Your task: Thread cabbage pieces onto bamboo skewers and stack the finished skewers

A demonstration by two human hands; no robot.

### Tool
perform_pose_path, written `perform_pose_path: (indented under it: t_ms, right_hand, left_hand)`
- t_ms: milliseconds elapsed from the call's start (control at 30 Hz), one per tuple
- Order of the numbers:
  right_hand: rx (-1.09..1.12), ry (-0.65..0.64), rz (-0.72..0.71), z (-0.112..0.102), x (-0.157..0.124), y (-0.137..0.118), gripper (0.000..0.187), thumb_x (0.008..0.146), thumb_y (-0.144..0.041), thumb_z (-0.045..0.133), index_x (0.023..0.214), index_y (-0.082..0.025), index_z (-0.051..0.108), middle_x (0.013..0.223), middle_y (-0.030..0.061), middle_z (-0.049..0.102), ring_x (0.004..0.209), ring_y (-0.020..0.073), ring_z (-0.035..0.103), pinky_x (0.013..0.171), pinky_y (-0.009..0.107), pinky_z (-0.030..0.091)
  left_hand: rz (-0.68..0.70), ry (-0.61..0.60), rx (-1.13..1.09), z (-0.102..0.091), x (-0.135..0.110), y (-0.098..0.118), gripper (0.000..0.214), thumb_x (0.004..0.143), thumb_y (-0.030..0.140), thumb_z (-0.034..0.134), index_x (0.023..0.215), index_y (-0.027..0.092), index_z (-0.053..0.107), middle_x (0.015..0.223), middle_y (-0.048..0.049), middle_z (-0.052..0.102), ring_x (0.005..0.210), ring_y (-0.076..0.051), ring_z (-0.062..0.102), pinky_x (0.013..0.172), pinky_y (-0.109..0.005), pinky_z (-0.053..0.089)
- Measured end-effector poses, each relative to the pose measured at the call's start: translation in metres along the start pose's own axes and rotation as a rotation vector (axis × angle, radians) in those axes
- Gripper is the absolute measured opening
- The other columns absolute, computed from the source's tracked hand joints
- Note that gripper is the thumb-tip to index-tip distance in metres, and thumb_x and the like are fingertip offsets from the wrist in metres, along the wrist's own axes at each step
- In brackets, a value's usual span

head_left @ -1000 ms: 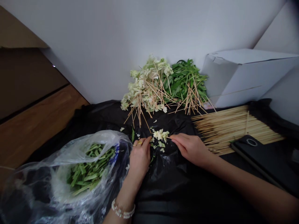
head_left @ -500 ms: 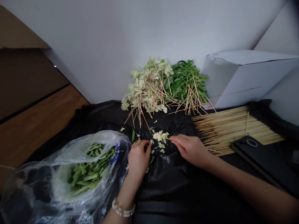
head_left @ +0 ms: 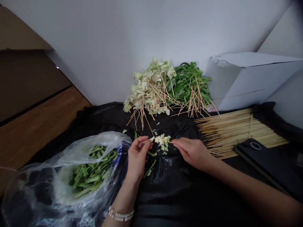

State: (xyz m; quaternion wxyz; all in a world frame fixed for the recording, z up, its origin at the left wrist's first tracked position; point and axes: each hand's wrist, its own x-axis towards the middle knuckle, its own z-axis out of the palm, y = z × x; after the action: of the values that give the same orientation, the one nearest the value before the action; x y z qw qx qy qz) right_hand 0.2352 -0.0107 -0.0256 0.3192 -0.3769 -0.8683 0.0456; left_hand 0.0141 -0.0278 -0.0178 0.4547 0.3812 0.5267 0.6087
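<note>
My right hand [head_left: 193, 153] is closed on the end of a thin wooden skewer [head_left: 170, 142]. Pale cabbage pieces [head_left: 162, 140] are threaded along the skewer's other end, pointing left. My left hand [head_left: 139, 154] pinches a small cabbage piece [head_left: 152, 138] between thumb and fingertips, right beside the skewer's tip. Whether that piece touches the tip, I cannot tell. Below the hands, a few green stems [head_left: 150, 168] and cabbage scraps lie on the black plastic sheet [head_left: 170, 195].
Cabbage skewers [head_left: 151, 85] and leafy green skewers [head_left: 187, 78] are heaped against the wall. Bare skewers [head_left: 232, 129] lie at right, beside a dark phone [head_left: 260, 160]. A white box [head_left: 255, 78] stands behind. At left sits a clear plastic bag [head_left: 56, 176] of cut green stems [head_left: 92, 175].
My left hand has lifted off the sheet, turned, and now holds a cabbage piece up at the skewer's tip. My right hand stays nearly in place with the skewer.
</note>
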Motion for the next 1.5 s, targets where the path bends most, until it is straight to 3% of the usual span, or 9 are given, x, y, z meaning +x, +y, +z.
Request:
perform_pose_path:
  t_ms: [100, 233, 500, 800, 1100, 1300, 1500]
  right_hand:
    - [0.005, -0.003, -0.012, 0.0, 0.0, 0.0, 0.031, 0.099, -0.021, 0.038, 0.108, -0.017, 0.067, 0.092, 0.0054, 0.072, 0.083, 0.0147, 0.067, 0.075, 0.026, 0.051]
    - [-0.001, -0.013, -0.013, 0.002, -0.001, 0.0, 0.03, 0.098, -0.02, 0.039, 0.107, -0.018, 0.068, 0.092, 0.0058, 0.072, 0.082, 0.0142, 0.067, 0.075, 0.025, 0.05]
    - [-0.006, -0.029, 0.009, 0.003, -0.001, 0.0, 0.033, 0.097, -0.021, 0.037, 0.107, -0.02, 0.069, 0.088, 0.0042, 0.071, 0.078, 0.0141, 0.066, 0.068, 0.025, 0.049]
    - [-0.03, -0.073, 0.012, 0.0, 0.0, -0.002, 0.032, 0.095, -0.02, 0.038, 0.105, -0.022, 0.069, 0.082, 0.0038, 0.069, 0.074, 0.0134, 0.064, 0.065, 0.023, 0.047]
    - [-0.027, -0.081, 0.014, 0.001, -0.001, -0.003, 0.03, 0.095, -0.018, 0.04, 0.106, -0.022, 0.068, 0.084, 0.0043, 0.07, 0.074, 0.0141, 0.064, 0.066, 0.024, 0.048]
    - [0.025, -0.027, 0.004, 0.0, 0.0, -0.005, 0.03, 0.097, -0.018, 0.04, 0.109, -0.021, 0.068, 0.089, 0.0051, 0.071, 0.078, 0.0135, 0.066, 0.071, 0.023, 0.05]
    - [0.017, -0.032, -0.045, -0.001, 0.0, -0.006, 0.032, 0.1, -0.023, 0.038, 0.107, -0.019, 0.069, 0.089, 0.0051, 0.071, 0.078, 0.0136, 0.066, 0.072, 0.024, 0.051]
  left_hand:
    - [-0.069, 0.012, -0.095, 0.0, 0.001, -0.002, 0.044, 0.067, 0.032, 0.082, 0.106, 0.016, 0.07, 0.082, -0.0008, 0.073, 0.076, -0.011, 0.067, 0.078, -0.025, 0.053]
    - [-0.074, -0.012, -0.085, 0.0, 0.0, -0.004, 0.032, 0.066, 0.033, 0.083, 0.092, 0.015, 0.075, 0.09, -0.0043, 0.075, 0.08, -0.013, 0.069, 0.079, -0.026, 0.055]
    - [-0.032, -0.043, -0.031, 0.002, -0.002, 0.0, 0.025, 0.068, 0.03, 0.081, 0.088, 0.017, 0.077, 0.088, -0.005, 0.076, 0.078, -0.014, 0.069, 0.075, -0.025, 0.055]
    - [0.142, 0.016, 0.275, 0.004, -0.007, 0.003, 0.016, 0.074, 0.027, 0.075, 0.087, 0.018, 0.077, 0.082, -0.004, 0.076, 0.077, -0.017, 0.068, 0.075, -0.027, 0.053]
    - [0.361, -0.042, 0.549, 0.003, -0.013, -0.001, 0.013, 0.082, 0.029, 0.067, 0.09, 0.023, 0.077, 0.088, -0.0031, 0.076, 0.082, -0.02, 0.07, 0.08, -0.031, 0.053]
    - [0.137, -0.016, 0.176, 0.007, -0.01, 0.005, 0.028, 0.082, 0.037, 0.068, 0.103, 0.018, 0.066, 0.08, -0.0031, 0.073, 0.07, -0.015, 0.069, 0.064, -0.024, 0.052]
    - [0.014, -0.085, 0.081, 0.003, -0.005, 0.003, 0.024, 0.074, 0.035, 0.076, 0.089, 0.016, 0.076, 0.076, -0.0022, 0.072, 0.066, -0.011, 0.062, 0.065, -0.022, 0.049]
